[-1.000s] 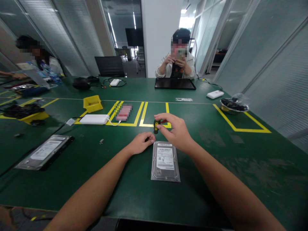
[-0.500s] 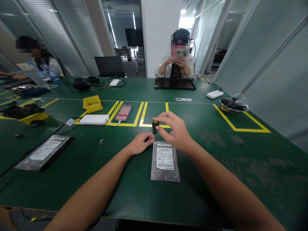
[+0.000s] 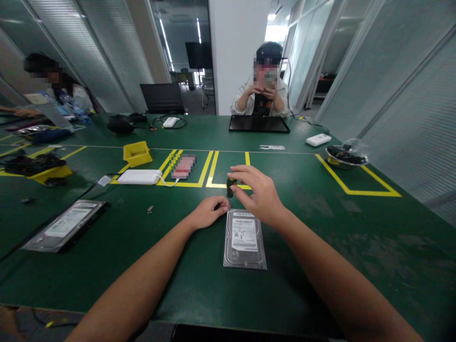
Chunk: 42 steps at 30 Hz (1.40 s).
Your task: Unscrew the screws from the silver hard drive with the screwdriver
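right hand point(image 3: 261, 194) pinches screwdriver handle point(image 3: 231, 186) | left hand point(image 3: 208, 212) closed, fingertips at hard drive point(image 3: 245, 239) far-left corner | we keep the screwdriver upright, press down

Left of the yellow bin point(image 3: 137, 153): second hard drive point(image 3: 66, 224). Right: white power bank point(image 3: 139, 177), black tray point(image 3: 258, 124), metal bowl point(image 3: 346, 157).

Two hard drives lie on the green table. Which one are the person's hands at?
The bare hard drive in the middle: the left hand touches its far left corner and the right hand hovers over its far edge. The other drive, far left, lies untouched.
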{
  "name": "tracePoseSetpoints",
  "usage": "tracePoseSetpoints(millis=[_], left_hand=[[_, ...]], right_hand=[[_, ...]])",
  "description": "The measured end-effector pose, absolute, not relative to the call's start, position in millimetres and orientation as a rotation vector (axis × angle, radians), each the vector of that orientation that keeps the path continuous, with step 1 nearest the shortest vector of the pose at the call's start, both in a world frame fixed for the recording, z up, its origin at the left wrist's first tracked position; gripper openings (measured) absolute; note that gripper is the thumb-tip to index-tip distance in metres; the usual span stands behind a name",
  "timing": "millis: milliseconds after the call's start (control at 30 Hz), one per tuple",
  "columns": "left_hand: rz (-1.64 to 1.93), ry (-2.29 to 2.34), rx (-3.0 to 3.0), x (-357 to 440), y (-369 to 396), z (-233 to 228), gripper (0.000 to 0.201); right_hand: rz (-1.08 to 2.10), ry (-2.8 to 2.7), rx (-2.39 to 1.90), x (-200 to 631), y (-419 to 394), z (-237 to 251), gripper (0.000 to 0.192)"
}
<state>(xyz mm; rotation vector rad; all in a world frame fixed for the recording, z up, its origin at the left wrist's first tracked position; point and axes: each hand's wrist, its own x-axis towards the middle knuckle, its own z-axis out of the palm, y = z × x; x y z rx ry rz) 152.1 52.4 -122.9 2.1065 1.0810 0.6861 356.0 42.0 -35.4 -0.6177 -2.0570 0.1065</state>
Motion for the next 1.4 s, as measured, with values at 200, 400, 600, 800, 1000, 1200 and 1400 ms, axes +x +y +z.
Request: tracePoseSetpoints(millis=[200, 400, 600, 800, 1000, 1200, 1400], left_hand=[[0.678, 1.098, 2.091, 152.5, 51.9, -122.2, 0.013], [0.706, 1.081, 2.107, 152.6, 51.7, -122.1, 0.011], [0.704, 1.085, 2.105, 152.4, 51.3, -122.1, 0.010], [0.703, 1.071, 2.102, 152.6, 51.0, -119.8, 0.010], [0.722, 1.047, 2.081, 151.9, 52.5, -124.9, 0.009], [0.774, 1.049, 2.020, 150.3, 54.3, -130.5, 0.012], [0.739, 1.065, 2.051, 151.1, 53.0, -126.6, 0.012]], right_hand=[[0.121, -2.061, -0.649, 355.5, 42.9, -36.9, 0.018], [0.105, -2.069, -0.657, 355.7, 41.3, -33.8, 0.014], [0.107, -2.063, -0.656, 355.4, 39.4, -33.9, 0.015], [0.103, -2.056, -0.666, 355.9, 40.4, -35.6, 0.019], [0.099, -2.061, -0.637, 355.6, 41.8, -37.6, 0.019], [0.096, -2.066, -0.709, 356.2, 42.3, -38.7, 0.018], [0.095, -2.075, -0.698, 356.8, 41.5, -38.1, 0.019]])
